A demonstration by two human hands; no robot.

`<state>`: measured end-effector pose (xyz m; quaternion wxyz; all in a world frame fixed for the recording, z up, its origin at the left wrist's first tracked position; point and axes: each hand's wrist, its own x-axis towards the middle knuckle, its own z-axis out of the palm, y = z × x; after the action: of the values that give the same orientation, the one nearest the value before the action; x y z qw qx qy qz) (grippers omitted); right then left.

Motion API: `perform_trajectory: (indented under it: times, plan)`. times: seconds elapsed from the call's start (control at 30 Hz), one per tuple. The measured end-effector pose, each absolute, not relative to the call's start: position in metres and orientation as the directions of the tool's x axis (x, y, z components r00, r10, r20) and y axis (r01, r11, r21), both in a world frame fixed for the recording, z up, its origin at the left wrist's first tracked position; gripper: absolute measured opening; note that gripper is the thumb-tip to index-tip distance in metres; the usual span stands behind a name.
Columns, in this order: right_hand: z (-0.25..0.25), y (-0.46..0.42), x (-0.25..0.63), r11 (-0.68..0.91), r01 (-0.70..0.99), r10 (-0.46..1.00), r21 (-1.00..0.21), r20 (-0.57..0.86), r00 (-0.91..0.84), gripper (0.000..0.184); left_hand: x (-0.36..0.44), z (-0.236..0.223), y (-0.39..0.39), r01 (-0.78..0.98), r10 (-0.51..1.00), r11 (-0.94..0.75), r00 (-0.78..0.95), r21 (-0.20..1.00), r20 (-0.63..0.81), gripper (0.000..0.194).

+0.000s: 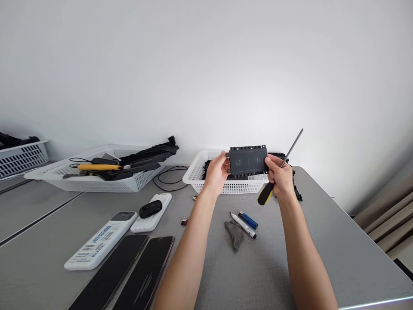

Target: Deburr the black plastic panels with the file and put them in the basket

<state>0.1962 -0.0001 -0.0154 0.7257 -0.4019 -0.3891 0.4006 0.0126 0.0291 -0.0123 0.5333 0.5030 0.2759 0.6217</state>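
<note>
Held up between both hands is a dark grey rectangular plastic panel (248,161) with toothed black edges and two small round holes. My left hand (217,172) grips its left end, thumb and fingers closed on it. At the panel's right end my right hand (280,174) pinches the corner, and the same hand also keeps a screwdriver (266,193) with a black and yellow handle, its shaft slanting up to the right. Behind the panel stands a white basket (222,187) containing black plastic parts, partly hidden by the panel and hands.
On the grey table (245,280) lie a white marker (242,224), a blue lighter (248,219) and a grey cloth (235,235). Leftward are two phones (145,275), white power banks (101,243), a black case (150,209), a cable (167,178) and a basket (112,185) of tools.
</note>
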Motion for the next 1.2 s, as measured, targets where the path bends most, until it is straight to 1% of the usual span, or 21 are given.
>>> perform_trajectory:
  times: [0.07, 0.13, 0.2, 0.27, 0.33, 0.5, 0.6, 0.7, 0.83, 0.9, 1.03, 1.1, 1.2]
  plan:
    - [-0.016, 0.001, 0.195, 0.403, -0.22, 0.856, -0.889, 0.28, 0.436, 0.043, 0.013, -0.01, 0.026, -0.368, 0.935, -0.283, 0.099, 0.886, 0.34, 0.049]
    - [-0.016, 0.001, 0.193, 0.431, -0.181, 0.831, -0.884, 0.311, 0.461, 0.042, 0.015, -0.009, 0.023, -0.278, 0.923, -0.33, 0.102, 0.902, 0.37, 0.047]
    - [-0.016, 0.0, 0.191, 0.444, -0.158, 0.823, -0.882, 0.331, 0.463, 0.041, 0.018, -0.009, 0.02, -0.184, 0.907, -0.393, 0.084, 0.901, 0.413, 0.043]
    - [-0.015, -0.002, 0.188, 0.447, -0.15, 0.826, -0.882, 0.342, 0.448, 0.042, 0.021, -0.011, 0.02, -0.139, 0.889, -0.443, 0.062, 0.885, 0.455, 0.042]
    - [-0.014, -0.004, 0.186, 0.445, -0.138, 0.834, -0.885, 0.354, 0.423, 0.042, 0.023, -0.014, 0.021, -0.136, 0.879, -0.465, 0.048, 0.874, 0.475, 0.043]
    - [-0.008, -0.01, 0.191, 0.426, -0.055, 0.841, -0.903, 0.373, 0.392, 0.044, 0.021, -0.017, 0.023, -0.174, 0.888, -0.441, 0.055, 0.88, 0.456, 0.043]
    - [-0.006, -0.013, 0.2, 0.43, 0.022, 0.815, -0.903, 0.399, 0.42, 0.047, 0.017, -0.016, 0.024, -0.185, 0.879, -0.465, 0.018, 0.866, 0.476, 0.046]
    - [-0.006, -0.016, 0.211, 0.453, 0.13, 0.783, -0.882, 0.463, 0.416, 0.053, 0.014, -0.016, 0.027, -0.207, 0.864, -0.493, -0.005, 0.845, 0.503, 0.045]
    - [-0.01, -0.016, 0.22, 0.445, 0.258, 0.811, -0.857, 0.508, 0.289, 0.061, 0.011, -0.019, 0.031, -0.228, 0.846, -0.522, -0.019, 0.822, 0.532, 0.042]
    - [-0.012, -0.015, 0.218, 0.437, 0.376, 0.824, -0.817, 0.531, 0.196, 0.061, 0.01, -0.021, 0.033, -0.233, 0.835, -0.537, -0.008, 0.811, 0.551, 0.04]
    - [-0.013, -0.011, 0.209, 0.443, 0.641, 0.815, -0.627, 0.579, 0.003, 0.06, 0.008, -0.023, 0.033, -0.227, 0.818, -0.552, 0.038, 0.803, 0.573, 0.041]
    - [-0.014, -0.01, 0.205, 0.438, 0.709, 0.822, -0.552, 0.566, -0.066, 0.059, 0.007, -0.022, 0.03, -0.223, 0.81, -0.556, 0.069, 0.801, 0.582, 0.043]
    - [-0.015, -0.008, 0.202, 0.421, 0.758, 0.834, -0.498, 0.541, -0.108, 0.059, 0.007, -0.019, 0.027, -0.231, 0.789, -0.571, 0.112, 0.788, 0.604, 0.041]
